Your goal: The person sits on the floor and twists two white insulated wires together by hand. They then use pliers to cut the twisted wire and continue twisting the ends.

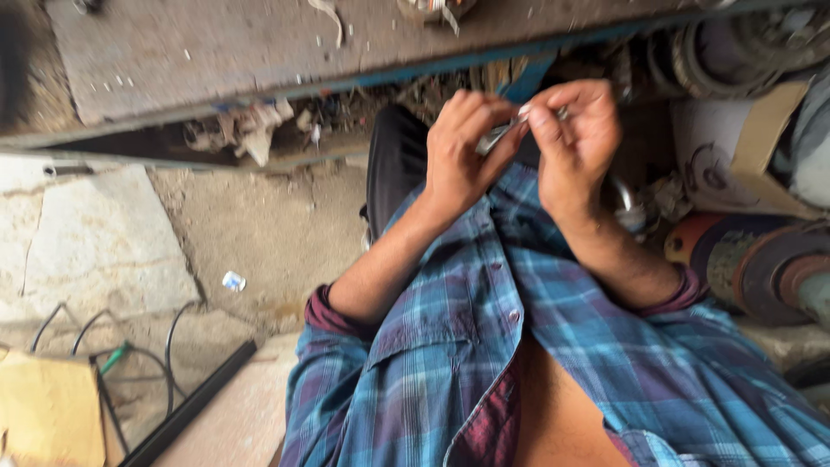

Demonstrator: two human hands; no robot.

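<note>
Both my hands are raised together in front of my chest. My left hand (461,147) and my right hand (577,138) pinch a small shiny metal piece (497,137) between their fingertips. The piece is thin and partly hidden by my fingers, and motion blur keeps me from telling its exact kind. My blue plaid shirt (527,346) fills the lower middle of the view, with dark trousers (396,164) showing beyond my left forearm.
A worn grey workbench edge (259,52) runs across the top. Rusty metal discs and round parts (761,268) pile up at the right beside a cardboard piece (765,138). Dusty stone floor (95,242), black cables (173,346) and a yellow pad (47,411) lie at the left.
</note>
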